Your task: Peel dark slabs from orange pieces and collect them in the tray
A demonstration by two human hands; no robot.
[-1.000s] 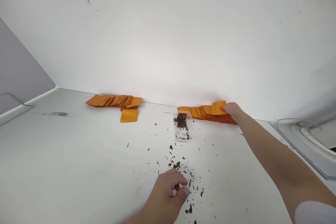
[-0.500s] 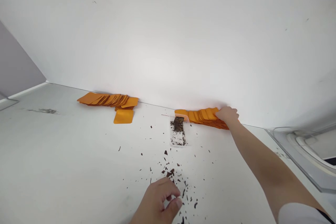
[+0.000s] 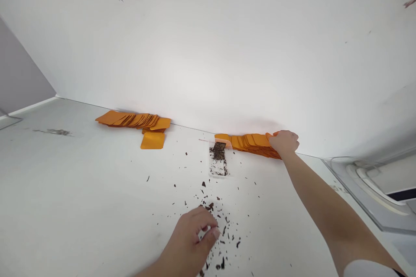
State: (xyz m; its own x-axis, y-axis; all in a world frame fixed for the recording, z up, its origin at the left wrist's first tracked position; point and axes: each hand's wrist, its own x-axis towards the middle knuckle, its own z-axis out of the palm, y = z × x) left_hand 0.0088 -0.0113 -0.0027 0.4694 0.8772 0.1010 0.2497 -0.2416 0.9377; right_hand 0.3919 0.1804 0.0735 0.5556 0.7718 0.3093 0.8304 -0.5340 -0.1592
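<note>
My left hand [image 3: 195,236] hovers low in the middle over dark flakes [image 3: 224,236] strewn on the white table. Its fingers are curled, with a small gap between thumb and index and nothing seen in it. At the right end of a fanned row of small orange envelopes [image 3: 250,142], my right hand [image 3: 284,142] pinches an orange envelope [image 3: 269,136], its edge showing by the fingertips. A clear plastic tray [image 3: 212,169] with dark flakes in it lies between the hands, touching the row's left end.
Farther left sits another fanned row of orange envelopes [image 3: 130,120]. A single orange envelope [image 3: 152,141] lies just in front of it. The white wall [image 3: 201,52] rises behind the table [image 3: 97,207]. A pale curved fixture [image 3: 373,181] stands at the right.
My right hand now lifts the edge of an orange envelope slightly off the row. My left hand has shifted a little up and left in view; the view itself has moved slightly.
</note>
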